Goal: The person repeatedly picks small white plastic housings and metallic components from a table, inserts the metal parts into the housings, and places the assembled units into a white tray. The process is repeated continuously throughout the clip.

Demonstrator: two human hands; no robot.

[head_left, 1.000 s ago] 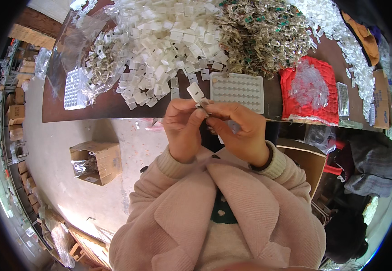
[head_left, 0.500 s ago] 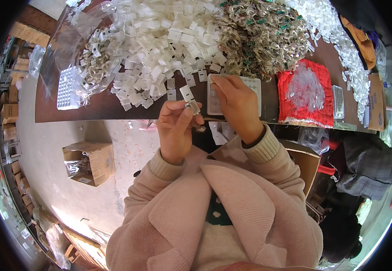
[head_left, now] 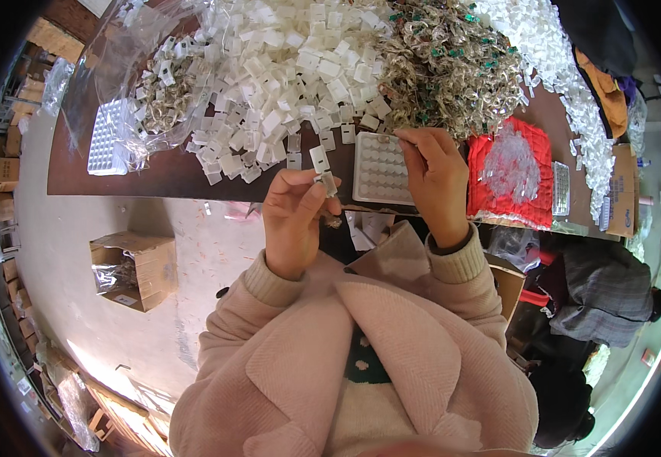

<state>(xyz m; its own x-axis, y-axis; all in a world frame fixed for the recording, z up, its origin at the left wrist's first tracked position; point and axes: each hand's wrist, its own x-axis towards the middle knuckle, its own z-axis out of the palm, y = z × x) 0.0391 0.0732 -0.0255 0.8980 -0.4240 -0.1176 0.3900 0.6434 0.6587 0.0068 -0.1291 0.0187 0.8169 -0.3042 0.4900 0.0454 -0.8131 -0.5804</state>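
Observation:
My left hand (head_left: 291,221) is closed, thumb against fingers, on a small white plastic piece (head_left: 319,158) that sticks up from the fingertips. A clear, shiny bit (head_left: 333,222) hangs under those fingers. My right hand (head_left: 439,179) is closed in a pinch beside the upper right of a white tray (head_left: 382,199) with rows of small round hollows. Whatever lies between its fingertips is too small to make out. Beyond the right fingers rises a tangled heap of clear-brown pieces with green bits (head_left: 452,72). Loose white plastic pieces (head_left: 285,84) are piled beyond my left hand.
Left on the brown table (head_left: 170,179) are a dimpled tray (head_left: 108,141) and a clear bag (head_left: 129,57). Clear slivers (head_left: 512,164) lie on a red cloth (head_left: 490,204) at right, near another white heap (head_left: 574,91). An open cardboard box (head_left: 151,270) stands on the floor.
My right hand has moved right, off the white tray, uncovering more of its hollows. My left hand keeps its hold on the white plastic piece. The whole view has shifted slightly.

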